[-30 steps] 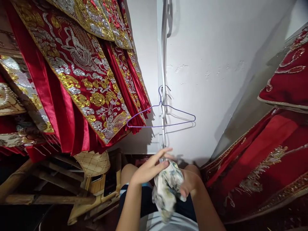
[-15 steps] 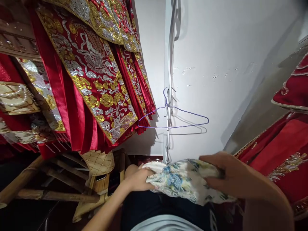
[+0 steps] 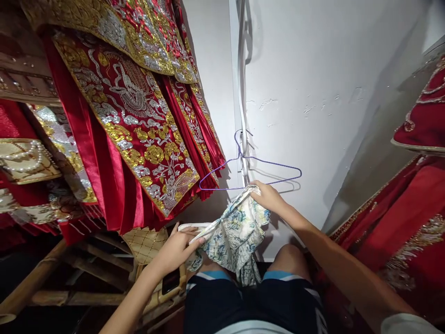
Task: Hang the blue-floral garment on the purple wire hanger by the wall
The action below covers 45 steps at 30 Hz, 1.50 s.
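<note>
A white garment with a blue and green floral print hangs gathered between my two hands, above my lap. My left hand is closed on its pale edge, thumb on top. Higher up and to the right, my right hand pinches the other end of the edge, close below a purple wire hanger. The hanger is bare and hooked on a white vertical strip at the wall. Whether the garment touches the hanger's lower bar, I cannot tell.
Red pleated costumes with gold and silver embroidery hang on the left. Beneath them are a bamboo chair and a quilted cream bag. More red garments hang on the right. A white wall faces me.
The garment has gone from bunched across my lap to hanging from its edge. My right hand has moved up and left towards the hanger; my left has shifted slightly left.
</note>
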### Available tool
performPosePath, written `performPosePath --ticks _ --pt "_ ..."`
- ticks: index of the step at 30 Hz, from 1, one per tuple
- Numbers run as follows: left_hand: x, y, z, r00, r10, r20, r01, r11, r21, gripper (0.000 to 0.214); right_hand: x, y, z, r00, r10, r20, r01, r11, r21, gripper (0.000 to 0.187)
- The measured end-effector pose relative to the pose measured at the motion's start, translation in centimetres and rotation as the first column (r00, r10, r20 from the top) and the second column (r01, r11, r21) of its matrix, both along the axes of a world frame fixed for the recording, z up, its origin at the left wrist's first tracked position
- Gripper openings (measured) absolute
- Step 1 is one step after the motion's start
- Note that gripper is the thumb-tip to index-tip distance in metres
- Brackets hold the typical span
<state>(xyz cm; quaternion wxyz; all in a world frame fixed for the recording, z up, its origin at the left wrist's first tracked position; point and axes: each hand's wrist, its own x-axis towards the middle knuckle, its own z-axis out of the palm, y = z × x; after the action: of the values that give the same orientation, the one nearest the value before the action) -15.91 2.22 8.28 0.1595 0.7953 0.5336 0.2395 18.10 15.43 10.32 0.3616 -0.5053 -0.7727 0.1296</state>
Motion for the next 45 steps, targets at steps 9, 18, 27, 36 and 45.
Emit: performPosePath --ticks 9,18,27,36,45 --pt "0.7 4.6 3.2 0.998 -0.016 0.054 0.017 1.000 -0.015 0.046 3.2 -2.4 0.6 0.989 0.039 -0.143 -0.033 0.999 0.040 0.014" --pt "4.8 8.6 5.4 0.990 0.015 0.140 -0.068 0.924 0.378 0.029 2.5 -3.1 1.2 0.961 0.115 -0.251 -0.122 0.992 -0.013 0.016" --pt "9.7 12.1 8.3 0.960 -0.011 0.280 -0.134 0.860 0.493 0.021 3.5 -3.1 0.3 0.943 0.084 -0.322 -0.074 0.996 0.044 0.032" --pt "8.5 12.4 8.6 0.997 -0.026 0.074 -0.026 0.788 0.615 0.025 11.0 1.5 2.4 0.891 -0.158 -0.427 0.253 0.951 0.177 0.057" --pt "3.7 13.5 9.3 0.925 0.129 0.358 -0.283 0.862 0.420 0.035 10.9 -1.2 5.8 0.727 0.107 -0.678 -0.282 0.947 -0.154 0.025"
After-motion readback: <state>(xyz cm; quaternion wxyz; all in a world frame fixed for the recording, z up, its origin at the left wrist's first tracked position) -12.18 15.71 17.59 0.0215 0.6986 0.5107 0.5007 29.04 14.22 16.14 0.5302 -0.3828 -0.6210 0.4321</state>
